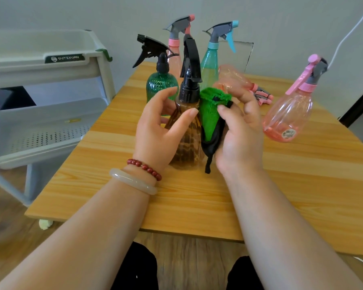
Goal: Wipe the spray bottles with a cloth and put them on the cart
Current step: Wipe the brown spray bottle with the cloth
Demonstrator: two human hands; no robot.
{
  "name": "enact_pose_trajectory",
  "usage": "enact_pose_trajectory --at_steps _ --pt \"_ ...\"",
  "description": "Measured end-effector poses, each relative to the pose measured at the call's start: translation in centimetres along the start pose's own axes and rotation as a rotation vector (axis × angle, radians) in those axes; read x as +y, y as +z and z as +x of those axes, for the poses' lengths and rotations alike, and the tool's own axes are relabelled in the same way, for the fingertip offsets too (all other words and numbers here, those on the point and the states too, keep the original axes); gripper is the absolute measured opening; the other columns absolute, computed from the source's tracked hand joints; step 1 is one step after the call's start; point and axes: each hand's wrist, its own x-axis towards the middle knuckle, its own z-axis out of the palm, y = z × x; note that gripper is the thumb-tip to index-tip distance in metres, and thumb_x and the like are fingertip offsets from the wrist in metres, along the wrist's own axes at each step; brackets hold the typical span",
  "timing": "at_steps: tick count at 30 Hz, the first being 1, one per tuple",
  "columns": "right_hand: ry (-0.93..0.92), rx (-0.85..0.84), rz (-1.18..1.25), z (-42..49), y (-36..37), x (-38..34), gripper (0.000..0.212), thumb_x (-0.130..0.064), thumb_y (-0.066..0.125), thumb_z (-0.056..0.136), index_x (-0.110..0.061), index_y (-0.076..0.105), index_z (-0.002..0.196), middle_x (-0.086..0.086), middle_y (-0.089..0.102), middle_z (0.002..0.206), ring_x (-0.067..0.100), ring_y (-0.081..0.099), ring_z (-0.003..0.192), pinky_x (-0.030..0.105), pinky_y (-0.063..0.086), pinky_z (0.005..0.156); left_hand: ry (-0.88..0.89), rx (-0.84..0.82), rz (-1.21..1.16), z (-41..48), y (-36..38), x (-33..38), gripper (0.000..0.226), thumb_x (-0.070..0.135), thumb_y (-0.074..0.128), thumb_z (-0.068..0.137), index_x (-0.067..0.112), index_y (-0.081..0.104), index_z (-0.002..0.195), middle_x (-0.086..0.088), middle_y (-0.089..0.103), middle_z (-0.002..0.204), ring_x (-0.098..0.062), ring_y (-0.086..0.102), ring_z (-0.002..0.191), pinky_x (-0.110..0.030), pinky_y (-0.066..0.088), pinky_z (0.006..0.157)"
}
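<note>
A brown spray bottle (pixel 188 141) with a black trigger head stands upright on the wooden table (pixel 291 185). My left hand (pixel 157 126) grips its body from the left. My right hand (pixel 241 130) holds a green cloth with black edging (pixel 210 118) against the bottle's right side. Behind stand a dark green bottle (pixel 160 82), a pink bottle (pixel 176 45) and a teal bottle (pixel 210 61). A pink bottle (pixel 237 78) lies on its side. Another pink bottle (pixel 289 114) stands at the right.
A grey tiered cart (pixel 50 114) stands to the left of the table, its perforated middle shelf holding nothing that I can see. A white cable (pixel 352 30) runs along the wall at the right. My knees show below the table's near edge.
</note>
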Motion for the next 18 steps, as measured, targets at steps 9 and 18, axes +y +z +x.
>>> enact_pose_trajectory --at_steps 9,18 --pt "-0.069 -0.049 -0.285 -0.5 0.2 0.2 0.031 -0.002 0.06 0.093 -0.03 0.069 0.103 -0.006 0.074 0.104 0.012 0.068 0.107 0.033 0.054 0.093 0.016 0.022 -0.063 -0.1 0.1 0.4 0.032 0.042 0.058 0.091 0.027 0.056 0.119 0.014 0.066 0.104 -0.004 0.065 0.1 -0.028 0.055 0.09" --pt "-0.091 -0.066 -0.643 -0.6 0.2 0.8 0.014 -0.024 0.057 0.099 -0.035 0.063 0.093 -0.011 0.068 0.093 0.005 0.063 0.09 0.024 0.049 0.078 -0.065 0.016 -0.115 0.0 0.4 0.0 0.056 0.051 0.059 0.088 0.021 0.052 0.135 0.004 0.066 0.119 -0.013 0.063 0.113 -0.042 0.054 0.096"
